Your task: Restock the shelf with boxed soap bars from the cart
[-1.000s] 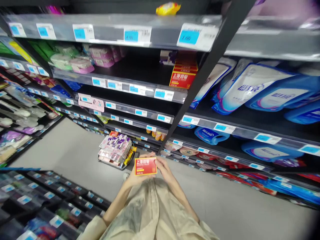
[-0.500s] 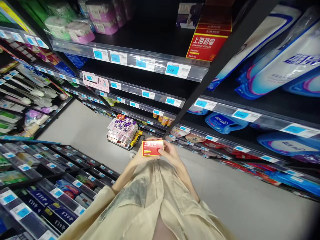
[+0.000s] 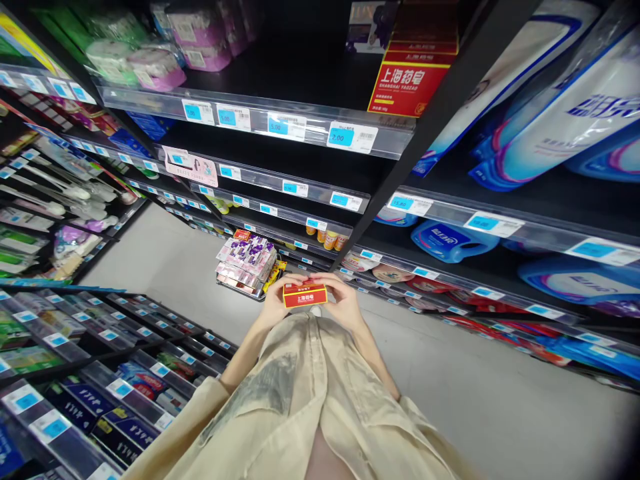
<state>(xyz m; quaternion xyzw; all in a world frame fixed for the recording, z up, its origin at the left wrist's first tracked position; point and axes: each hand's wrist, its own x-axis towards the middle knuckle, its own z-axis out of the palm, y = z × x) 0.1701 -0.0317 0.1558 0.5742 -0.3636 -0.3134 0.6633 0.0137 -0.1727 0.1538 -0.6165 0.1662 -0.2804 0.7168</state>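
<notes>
A red soap box (image 3: 305, 296) with yellow edges and white lettering is held level in front of my body. My left hand (image 3: 277, 299) grips its left end, fingers bent over the far side. At the opposite end, my right hand (image 3: 344, 300) is closed round the box in the same way. Matching red soap boxes (image 3: 403, 87) stand in a row on the upper shelf, above the 2.00 price tag (image 3: 352, 137). Beyond my left hand, a basket on the floor carries a pile of pink, white and purple boxes (image 3: 247, 261).
Shelving with price tags (image 3: 287, 127) runs ahead of me. Blue and white detergent bottles (image 3: 447, 240) fill the right side. Pink wrapped packs (image 3: 200, 33) sit upper left. At lower left a shelf unit holds dark toothpaste boxes (image 3: 80, 400). Grey floor (image 3: 150, 247) lies between the shelves.
The soap box has tipped, so a narrow side and its top show instead of the broad front. My right thumb has left the front face, and both hands now grip the ends.
</notes>
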